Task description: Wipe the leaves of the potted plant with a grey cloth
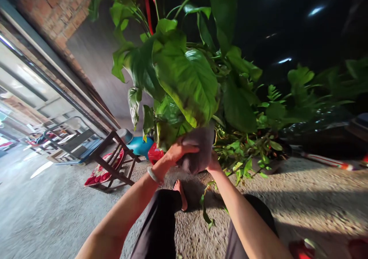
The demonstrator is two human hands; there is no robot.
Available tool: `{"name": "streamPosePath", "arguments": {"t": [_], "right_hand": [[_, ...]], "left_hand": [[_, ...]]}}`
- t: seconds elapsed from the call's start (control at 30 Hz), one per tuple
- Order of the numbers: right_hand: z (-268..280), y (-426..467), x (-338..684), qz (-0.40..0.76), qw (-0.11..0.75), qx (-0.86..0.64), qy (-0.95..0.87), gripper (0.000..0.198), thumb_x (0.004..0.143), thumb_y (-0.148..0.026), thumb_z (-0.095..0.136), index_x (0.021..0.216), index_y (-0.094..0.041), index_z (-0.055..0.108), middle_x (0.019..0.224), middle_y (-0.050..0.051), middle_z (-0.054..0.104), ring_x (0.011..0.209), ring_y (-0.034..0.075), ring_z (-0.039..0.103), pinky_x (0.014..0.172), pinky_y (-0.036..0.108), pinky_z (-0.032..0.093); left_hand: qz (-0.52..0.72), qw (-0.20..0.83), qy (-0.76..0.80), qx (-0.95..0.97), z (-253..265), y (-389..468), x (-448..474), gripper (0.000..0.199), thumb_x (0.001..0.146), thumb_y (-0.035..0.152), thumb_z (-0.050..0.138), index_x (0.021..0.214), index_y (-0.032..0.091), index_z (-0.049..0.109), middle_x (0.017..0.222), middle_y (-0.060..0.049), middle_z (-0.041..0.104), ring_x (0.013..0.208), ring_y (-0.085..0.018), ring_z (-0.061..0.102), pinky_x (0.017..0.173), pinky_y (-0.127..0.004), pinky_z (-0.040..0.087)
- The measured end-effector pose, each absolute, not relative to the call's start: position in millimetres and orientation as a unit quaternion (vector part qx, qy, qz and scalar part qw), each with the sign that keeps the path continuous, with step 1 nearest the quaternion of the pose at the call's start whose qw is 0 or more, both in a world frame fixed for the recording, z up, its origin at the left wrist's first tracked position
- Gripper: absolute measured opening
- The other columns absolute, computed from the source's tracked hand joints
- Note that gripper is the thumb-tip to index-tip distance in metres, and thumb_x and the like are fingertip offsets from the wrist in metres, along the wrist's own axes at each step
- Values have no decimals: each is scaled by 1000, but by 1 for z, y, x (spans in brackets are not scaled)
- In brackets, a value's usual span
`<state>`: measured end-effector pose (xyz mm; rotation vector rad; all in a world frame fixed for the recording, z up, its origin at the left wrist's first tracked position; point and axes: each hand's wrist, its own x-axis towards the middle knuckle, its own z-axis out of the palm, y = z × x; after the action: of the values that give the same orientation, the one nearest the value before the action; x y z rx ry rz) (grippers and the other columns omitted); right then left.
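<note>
Carefully, we hold the greyish pot [199, 146] between our left hand [178, 151] and right hand [213, 162]; a low, level grip should steady the broad leaves [186, 81] above both hands.

A brown chair [115, 171] stands near a blue basin [140, 146].

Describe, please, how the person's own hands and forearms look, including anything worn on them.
The left hand is ungloved, with a pale, rounded bangle at its wrist. The right hand is partly hidden; no bangle shows at its wrist. No sleeve covers the visible left forearm or right forearm.
</note>
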<state>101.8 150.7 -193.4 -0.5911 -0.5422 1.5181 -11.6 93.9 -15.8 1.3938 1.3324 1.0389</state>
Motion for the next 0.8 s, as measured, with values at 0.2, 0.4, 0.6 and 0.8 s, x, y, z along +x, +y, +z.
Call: {"name": "streamPosePath", "arguments": {"t": [0.2,0.4,0.6,0.8], "right_hand": [[-193,157,127,647,667,-304,-212,22,61,-28,86,77,-27,72,79,-4,79,74,19,74,72,33,62],[-188,156,128,667,643,-309,-215,24,65,-30,90,80,-27,71,71,-4,76,61,19,73,65,33,60],[-186,150,138,676,647,-288,-204,20,67,-26,87,79,-28,71,77,-3,79,71,19,74,71,33,62],[-189,151,143,707,614,-281,-209,31,62,-29,92,79,-28,66,79,-3,80,85,23,79,77,37,64]], "left_hand": [[420,388,591,569,-11,79,-20,36,57,33,91,90,25,79,94,-5,80,98,-31,73,88,-41,62],[520,240,587,572,-2,93,0,43,65,34,84,105,21,74,98,-6,78,106,-31,70,91,-38,58],[285,337,611,657,-25,79,-27,40,51,30,92,88,23,79,78,-2,71,82,-27,64,74,-35,55],[444,242,638,581,10,69,-58,40,64,46,86,92,20,74,82,-2,66,84,-24,62,71,-32,52]]}}
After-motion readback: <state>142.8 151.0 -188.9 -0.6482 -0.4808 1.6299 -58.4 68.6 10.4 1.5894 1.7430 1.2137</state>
